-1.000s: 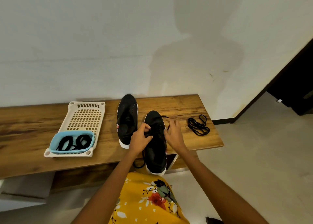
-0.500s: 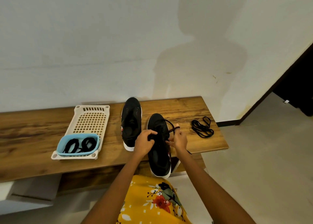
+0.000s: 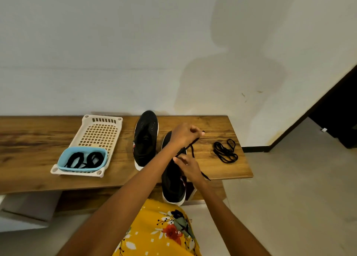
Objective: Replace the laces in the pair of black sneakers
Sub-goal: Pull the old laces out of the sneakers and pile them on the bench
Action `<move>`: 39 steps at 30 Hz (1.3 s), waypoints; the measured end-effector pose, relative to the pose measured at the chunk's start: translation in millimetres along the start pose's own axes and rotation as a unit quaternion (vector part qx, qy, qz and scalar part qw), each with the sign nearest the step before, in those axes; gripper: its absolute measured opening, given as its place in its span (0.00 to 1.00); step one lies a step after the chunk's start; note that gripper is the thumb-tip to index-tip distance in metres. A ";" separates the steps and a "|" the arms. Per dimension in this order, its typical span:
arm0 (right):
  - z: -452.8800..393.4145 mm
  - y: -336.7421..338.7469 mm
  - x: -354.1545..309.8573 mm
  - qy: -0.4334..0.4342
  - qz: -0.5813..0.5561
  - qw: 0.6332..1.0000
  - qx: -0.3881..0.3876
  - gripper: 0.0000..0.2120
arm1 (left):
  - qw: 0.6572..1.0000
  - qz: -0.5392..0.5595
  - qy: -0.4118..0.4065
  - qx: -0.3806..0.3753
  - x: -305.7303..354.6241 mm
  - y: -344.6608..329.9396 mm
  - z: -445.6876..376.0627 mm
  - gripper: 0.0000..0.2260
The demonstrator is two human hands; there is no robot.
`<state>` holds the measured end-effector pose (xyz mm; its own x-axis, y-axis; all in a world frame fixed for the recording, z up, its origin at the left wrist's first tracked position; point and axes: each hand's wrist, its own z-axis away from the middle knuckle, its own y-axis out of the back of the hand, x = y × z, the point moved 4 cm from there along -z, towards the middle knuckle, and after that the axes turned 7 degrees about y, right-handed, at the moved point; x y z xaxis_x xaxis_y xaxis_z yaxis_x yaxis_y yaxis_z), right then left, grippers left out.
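Two black sneakers with white soles stand on the wooden bench (image 3: 212, 170). The left sneaker (image 3: 145, 139) stands free. The right sneaker (image 3: 172, 180) overhangs the bench's front edge. My left hand (image 3: 183, 135) is raised over its toe and pinches a black lace (image 3: 191, 149), which runs taut down to the shoe. My right hand (image 3: 188, 165) rests on the sneaker's middle, fingers curled at the lace near the eyelets. The lace's other end (image 3: 205, 175) trails to the right of my right wrist.
A loose coil of black lace (image 3: 225, 150) lies at the bench's right end. A cream perforated tray (image 3: 96, 137) on the left holds a blue bowl (image 3: 65, 159) with more black laces (image 3: 85, 160). A white wall runs behind; a dark doorway (image 3: 338, 120) is at right.
My left hand has left the shoe's tongue and risen up and to the right, drawing the lace out. My right hand has stayed on the shoe.
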<state>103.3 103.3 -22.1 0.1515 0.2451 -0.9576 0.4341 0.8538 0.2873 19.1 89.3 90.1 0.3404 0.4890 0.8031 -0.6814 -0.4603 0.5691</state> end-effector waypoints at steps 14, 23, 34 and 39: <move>-24.1 40.6 -19.9 -0.095 -0.285 0.925 0.231 0.10 | 0.993 -0.058 0.050 -0.087 -97.7 -8.5 11.0 0.13; -40.4 77.0 -28.1 -0.112 -0.327 0.885 0.313 0.10 | 0.985 -0.174 0.001 -0.023 -110.2 -16.9 15.8 0.19; -6.5 8.1 17.9 -0.143 0.066 0.985 0.075 0.16 | 0.991 0.081 0.105 0.006 -135.1 -3.1 16.9 0.13; 6.5 -2.2 -1.8 -0.024 0.283 0.958 0.027 0.30 | 0.996 -0.071 0.032 0.030 -127.9 -12.7 22.3 0.13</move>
<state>107.9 98.0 -20.9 0.4175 0.6395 -0.6456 0.3154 0.5643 0.7630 -1.4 16.0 -16.0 0.3867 0.5984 0.7017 -0.5884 -0.4258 0.6874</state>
